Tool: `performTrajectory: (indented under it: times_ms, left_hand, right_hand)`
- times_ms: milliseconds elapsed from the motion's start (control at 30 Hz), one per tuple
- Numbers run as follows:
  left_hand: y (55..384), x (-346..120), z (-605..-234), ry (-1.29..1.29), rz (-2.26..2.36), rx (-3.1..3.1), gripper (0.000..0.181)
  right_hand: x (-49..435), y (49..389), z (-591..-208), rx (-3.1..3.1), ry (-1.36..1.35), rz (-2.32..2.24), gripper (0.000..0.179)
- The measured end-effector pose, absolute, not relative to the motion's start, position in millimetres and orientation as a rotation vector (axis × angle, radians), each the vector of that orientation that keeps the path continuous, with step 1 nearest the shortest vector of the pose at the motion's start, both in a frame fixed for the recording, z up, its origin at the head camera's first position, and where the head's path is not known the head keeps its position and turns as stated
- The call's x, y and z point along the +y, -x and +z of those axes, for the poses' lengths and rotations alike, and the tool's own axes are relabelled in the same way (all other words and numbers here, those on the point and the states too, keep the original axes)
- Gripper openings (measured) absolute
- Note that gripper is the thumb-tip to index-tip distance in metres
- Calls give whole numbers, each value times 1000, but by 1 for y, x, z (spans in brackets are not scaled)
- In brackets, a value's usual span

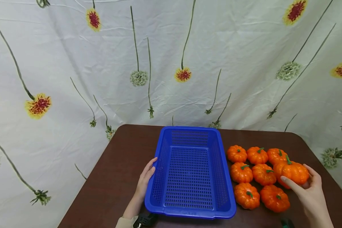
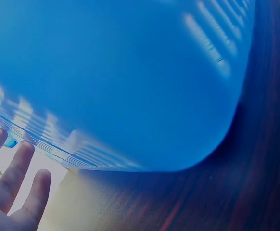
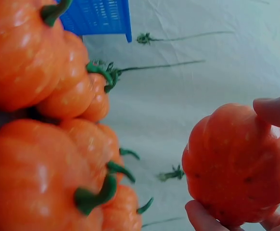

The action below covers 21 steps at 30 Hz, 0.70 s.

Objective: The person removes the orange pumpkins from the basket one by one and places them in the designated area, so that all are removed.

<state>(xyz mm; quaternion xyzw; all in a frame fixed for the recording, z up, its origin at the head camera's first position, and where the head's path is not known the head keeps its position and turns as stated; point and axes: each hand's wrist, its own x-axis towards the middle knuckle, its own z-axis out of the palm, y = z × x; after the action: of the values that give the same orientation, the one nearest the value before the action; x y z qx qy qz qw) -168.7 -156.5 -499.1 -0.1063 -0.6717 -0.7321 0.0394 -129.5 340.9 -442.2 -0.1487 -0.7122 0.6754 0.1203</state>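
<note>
My right hand (image 1: 313,190) holds a small orange pumpkin (image 1: 294,173) with a green stem, thumb on one side and fingers on the other. In the right wrist view the held pumpkin (image 3: 238,166) shows its ribbed underside, raised beside the others. Several more pumpkins (image 1: 263,174) stand in rows on the table, to the left of that hand. My left hand (image 1: 143,180) is at the left side of a blue plastic basket (image 1: 189,212), fingertips right at its rim. The left wrist view shows its fingers (image 2: 36,195) nearly straight beside the basket's slotted outer wall (image 2: 130,96).
The basket lies on a dark brown table (image 1: 125,158) with rounded corners, immediately left of the pumpkin rows. Behind the table hangs a white cloth (image 1: 165,95) with a flower print. A small dark green object (image 1: 287,223) shows at the front edge near the right forearm.
</note>
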Motion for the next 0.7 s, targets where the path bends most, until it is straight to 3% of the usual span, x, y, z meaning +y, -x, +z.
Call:
performTrajectory:
  times_ms: [233,433,700]
  left_hand:
    - [169,-157,-500,310,-2258,-2058,45]
    - [168,-156,-499,318,-2254,-2050,45]
    - [167,-156,-498,324,-2273,-2039,45]
  right_hand:
    - [377,131,-494,-1981,635,1888,96]
    - [360,111,-470,-2002,968,1838,102]
    - [367,97,-487,-2171,1143,1591,102]
